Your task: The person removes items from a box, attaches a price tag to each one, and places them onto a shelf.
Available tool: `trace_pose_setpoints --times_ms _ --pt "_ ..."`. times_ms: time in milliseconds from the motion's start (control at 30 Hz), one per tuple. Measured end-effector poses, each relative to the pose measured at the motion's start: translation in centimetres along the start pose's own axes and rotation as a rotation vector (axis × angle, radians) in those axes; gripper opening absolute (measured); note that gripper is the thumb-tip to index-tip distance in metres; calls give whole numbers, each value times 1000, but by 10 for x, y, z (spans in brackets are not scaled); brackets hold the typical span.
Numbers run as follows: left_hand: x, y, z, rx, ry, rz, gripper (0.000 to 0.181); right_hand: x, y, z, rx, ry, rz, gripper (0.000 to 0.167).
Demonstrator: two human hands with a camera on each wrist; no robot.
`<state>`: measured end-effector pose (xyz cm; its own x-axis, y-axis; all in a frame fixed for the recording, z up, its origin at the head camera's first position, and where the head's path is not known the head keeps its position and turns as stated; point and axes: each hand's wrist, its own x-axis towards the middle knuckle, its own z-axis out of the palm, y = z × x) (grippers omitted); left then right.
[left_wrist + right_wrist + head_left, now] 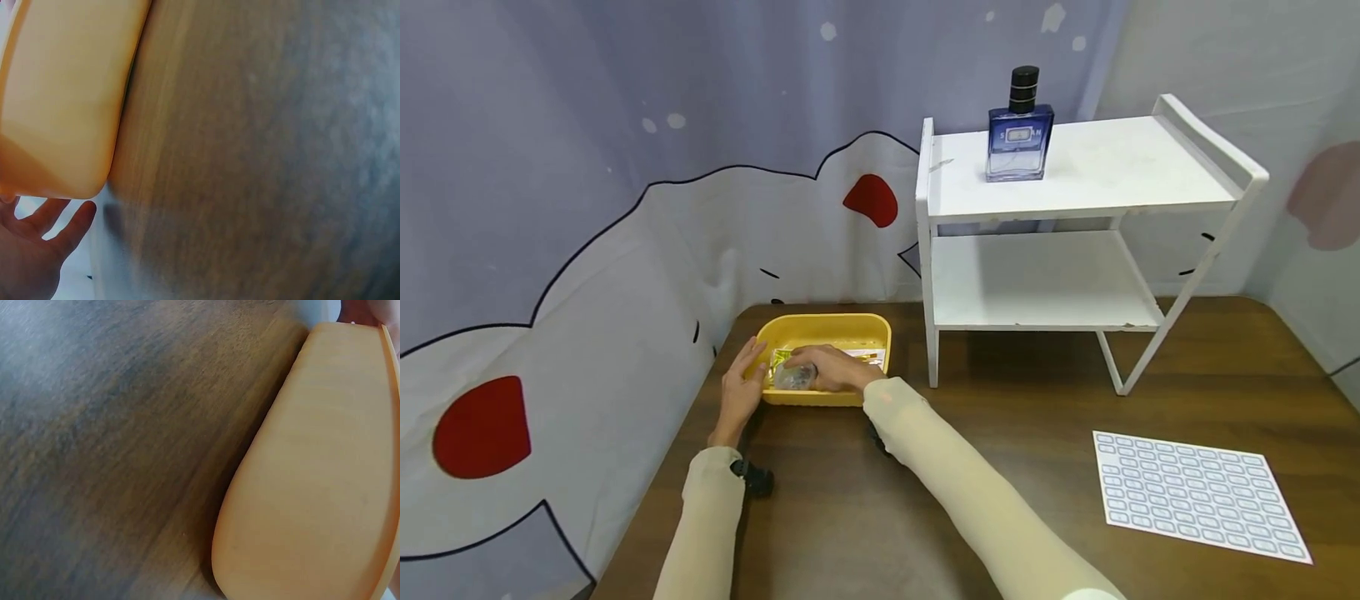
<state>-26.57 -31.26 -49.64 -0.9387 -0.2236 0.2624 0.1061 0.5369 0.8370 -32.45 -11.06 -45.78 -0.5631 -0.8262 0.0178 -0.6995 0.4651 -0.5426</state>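
Wooden tabletop (1000, 483), bottle (1019, 150) lettered "S…AN", left grip (741, 396) spread against yellow tray (820, 399), right grip (833, 369) pinching clear item (793, 378)

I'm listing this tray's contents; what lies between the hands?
In the head view, yellow packaging and a clear object lie there, inside the yellow tray.

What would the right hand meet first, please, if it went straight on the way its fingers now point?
Beyond the clear item at the right hand, probably the shiny yellow packet in the yellow tray, though depth is unclear.
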Motion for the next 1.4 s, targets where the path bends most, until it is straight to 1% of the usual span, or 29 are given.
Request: trace_pose_setpoints --times_ms 100,233,367,467,633,733,833,967,1167,1300,1400 --pt "-2 0 -1 9 -2 0 42 1 0 2 10 -3 1 55" --pt "-4 0 -3 16 12 -3 42 2 -2 4 19 8 -30 53" --pt "-4 -1 -3 22 6 -7 42 3 -2 6 22 17 -35 53" --pt "-3 -3 -2 26 7 -8 43 3 -1 7 6 19 -32 54" --pt "-3 -4 0 0 21 -9 42 2 1 7 -23 33 -51 52" --pt "-3 -4 1 -6 25 -12 42 0 1 5 -36 40 -47 51" --pt "-2 -4 1 27 40 -16 41 -1 2 3 -40 41 -35 52" --pt "-2 -3 1 58 54 -38 41 -1 3 1 -17 35 -21 54" --pt "-2 0 1 41 40 -97 48 -3 4 -2 33 51 -17 54" --pt "-3 0 1 68 55 -98 48 -5 4 -5 84 68 -3 56" --pt "-3 -1 1 73 65 -97 47 -7 4 -8 123 72 29 58"
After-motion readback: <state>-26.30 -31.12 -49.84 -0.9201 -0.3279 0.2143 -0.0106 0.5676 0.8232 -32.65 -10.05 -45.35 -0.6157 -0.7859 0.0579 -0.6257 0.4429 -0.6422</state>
